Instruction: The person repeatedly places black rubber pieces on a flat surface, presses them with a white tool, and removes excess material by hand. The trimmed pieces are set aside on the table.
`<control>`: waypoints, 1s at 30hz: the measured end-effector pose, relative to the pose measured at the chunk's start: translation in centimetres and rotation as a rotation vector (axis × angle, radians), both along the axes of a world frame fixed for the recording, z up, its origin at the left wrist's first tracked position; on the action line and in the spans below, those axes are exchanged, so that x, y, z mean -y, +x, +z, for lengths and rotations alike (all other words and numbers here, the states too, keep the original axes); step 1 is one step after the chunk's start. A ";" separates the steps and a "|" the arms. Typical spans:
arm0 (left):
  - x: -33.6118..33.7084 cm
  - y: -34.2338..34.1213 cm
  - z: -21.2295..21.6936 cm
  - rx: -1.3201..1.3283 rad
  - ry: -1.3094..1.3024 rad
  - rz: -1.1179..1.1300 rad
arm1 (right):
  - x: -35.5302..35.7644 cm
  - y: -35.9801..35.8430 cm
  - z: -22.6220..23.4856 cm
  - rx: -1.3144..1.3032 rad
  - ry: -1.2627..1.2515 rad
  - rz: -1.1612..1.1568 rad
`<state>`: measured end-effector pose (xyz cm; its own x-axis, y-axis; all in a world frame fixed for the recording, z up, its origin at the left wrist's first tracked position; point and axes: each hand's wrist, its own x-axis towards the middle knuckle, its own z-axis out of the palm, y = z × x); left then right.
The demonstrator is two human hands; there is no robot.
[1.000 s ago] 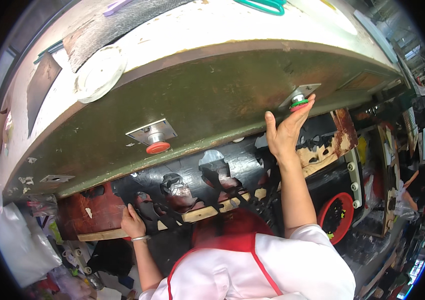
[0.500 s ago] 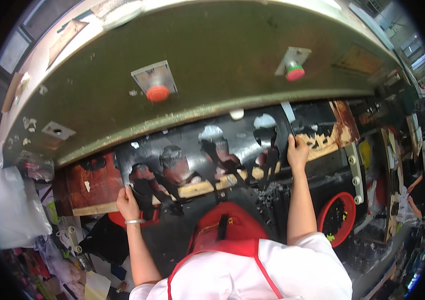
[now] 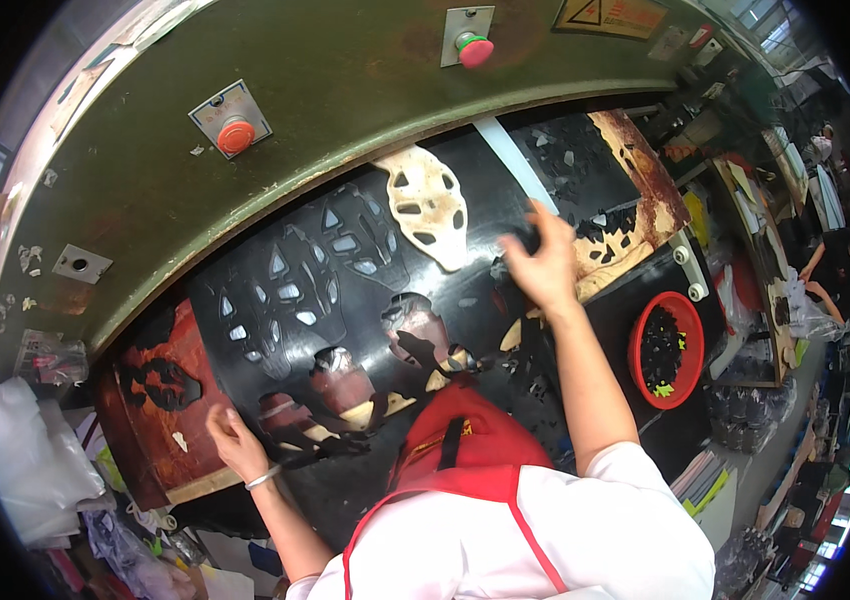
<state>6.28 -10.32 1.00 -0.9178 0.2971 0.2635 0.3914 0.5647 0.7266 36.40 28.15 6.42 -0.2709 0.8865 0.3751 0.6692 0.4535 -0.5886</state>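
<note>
A black sheet (image 3: 490, 190) lies across the bed below a green machine beam. Outlines with several slots are cut into its left half, and ragged openings run along its near edge. On it rests a pale, mask-shaped piece with holes (image 3: 443, 225). My right hand (image 3: 545, 262) is open over the sheet's right part, fingers spread, near the end of a light blue strip (image 3: 515, 165). My left hand (image 3: 237, 440) is by the sheet's near left corner, fingers loosely apart, holding nothing that I can see.
Red and green-ringed push buttons (image 3: 236, 138) sit on the green beam (image 3: 345, 75). A red basin (image 3: 697, 350) of black scraps stands at the right. Reddish-brown board (image 3: 145, 440) shows at the left. Clear plastic bags (image 3: 25, 440) lie at the far left. Another person's arms show far right.
Both hands have let go of the sheet's edges. The sheet now lies nearer to me, with the slotted outlines and pale piece in view. The head view has turned.
</note>
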 end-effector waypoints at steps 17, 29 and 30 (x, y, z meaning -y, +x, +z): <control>-6.4 9.0 1.6 -0.234 -0.677 -0.259 | 2.0 1.2 1.9 -0.904 -0.967 0.459; -4.6 9.2 1.1 -0.267 -0.664 -0.251 | 0.5 9.1 4.3 -0.588 -0.360 0.380; -4.6 9.1 1.1 -0.282 -0.666 -0.255 | 0.7 9.4 4.0 -0.600 -0.397 0.379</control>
